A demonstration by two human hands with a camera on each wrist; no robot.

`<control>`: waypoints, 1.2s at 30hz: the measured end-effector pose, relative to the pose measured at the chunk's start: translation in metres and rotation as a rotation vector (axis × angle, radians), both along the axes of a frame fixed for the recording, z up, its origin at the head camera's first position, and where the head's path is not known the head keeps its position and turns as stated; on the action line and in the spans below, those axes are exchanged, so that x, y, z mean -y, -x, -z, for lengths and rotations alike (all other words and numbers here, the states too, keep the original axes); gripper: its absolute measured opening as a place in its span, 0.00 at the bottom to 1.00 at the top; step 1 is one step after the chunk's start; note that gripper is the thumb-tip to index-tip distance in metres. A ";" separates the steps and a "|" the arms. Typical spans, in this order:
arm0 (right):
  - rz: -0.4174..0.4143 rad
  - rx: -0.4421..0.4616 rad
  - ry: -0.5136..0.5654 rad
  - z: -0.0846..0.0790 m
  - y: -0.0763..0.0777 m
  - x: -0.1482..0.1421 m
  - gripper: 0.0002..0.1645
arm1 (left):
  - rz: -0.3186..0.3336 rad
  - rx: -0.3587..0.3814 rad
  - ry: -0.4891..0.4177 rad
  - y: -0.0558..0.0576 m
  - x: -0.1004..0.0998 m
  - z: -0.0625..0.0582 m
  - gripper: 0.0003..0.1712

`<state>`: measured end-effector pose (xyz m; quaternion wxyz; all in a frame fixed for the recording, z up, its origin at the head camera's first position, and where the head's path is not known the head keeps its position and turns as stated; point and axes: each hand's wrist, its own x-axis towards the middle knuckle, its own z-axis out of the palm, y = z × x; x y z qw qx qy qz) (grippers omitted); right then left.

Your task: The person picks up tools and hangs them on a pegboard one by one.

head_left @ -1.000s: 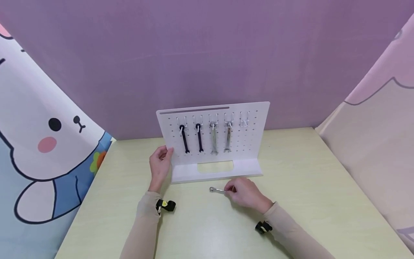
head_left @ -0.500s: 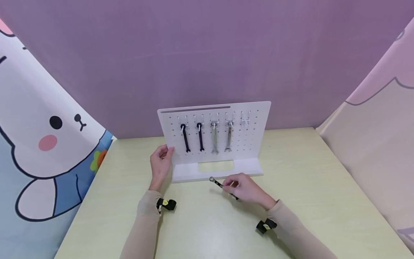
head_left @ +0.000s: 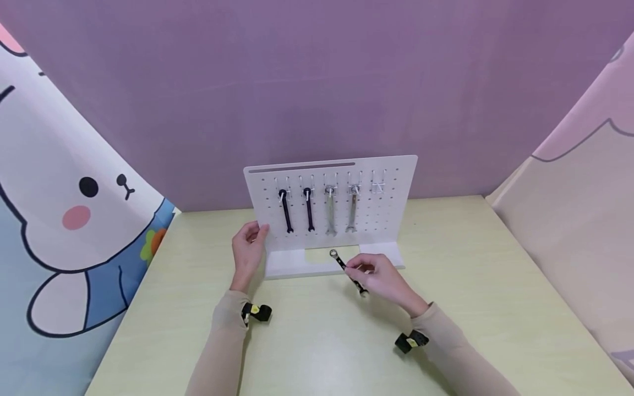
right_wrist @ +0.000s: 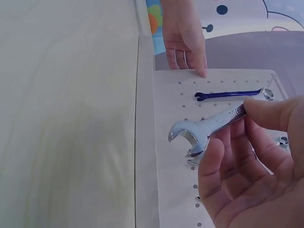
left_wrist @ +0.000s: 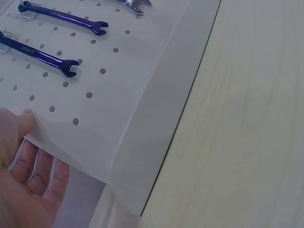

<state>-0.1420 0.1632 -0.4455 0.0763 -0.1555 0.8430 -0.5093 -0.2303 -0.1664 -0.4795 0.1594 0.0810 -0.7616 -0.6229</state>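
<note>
A white pegboard stand (head_left: 292, 242) stands upright at mid-table. My left hand (head_left: 247, 247) grips its left edge, thumb on the front face and fingers behind. In front of the board my right hand (head_left: 378, 275) pinches a combination wrench (right_wrist: 216, 124) between thumb and fingers. The wrench's ring end points up and toward the board, its open end down toward me in the head view. On the board hang two dark wrenches (head_left: 286, 213) at left and two silver wrenches (head_left: 331, 213) to their right, ring ends over hooks. A fifth position has a bare hook (head_left: 378, 188).
The stand's base (head_left: 282, 264) has a cutout in its middle and extends toward me on the pale wooden table (head_left: 307, 341). A purple partition (head_left: 317, 99) rises behind, with a cartoon-printed panel (head_left: 114, 258) at left and a pale one (head_left: 569, 231) at right.
My right hand has lifted the wrench from near the table and moved it toward the board, turning its ring end upward. The left hand keeps its grip on the board edge.
</note>
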 end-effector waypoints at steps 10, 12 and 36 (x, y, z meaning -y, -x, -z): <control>0.092 -0.010 0.084 -0.005 0.002 -0.002 0.13 | -0.007 -0.002 0.006 -0.001 0.000 -0.001 0.16; 0.112 -0.024 0.100 -0.007 0.003 -0.002 0.12 | -0.006 -0.006 0.005 -0.001 0.001 0.000 0.16; 0.293 -0.089 0.223 -0.018 0.018 -0.019 0.10 | -0.007 -0.014 -0.007 0.001 0.000 0.002 0.15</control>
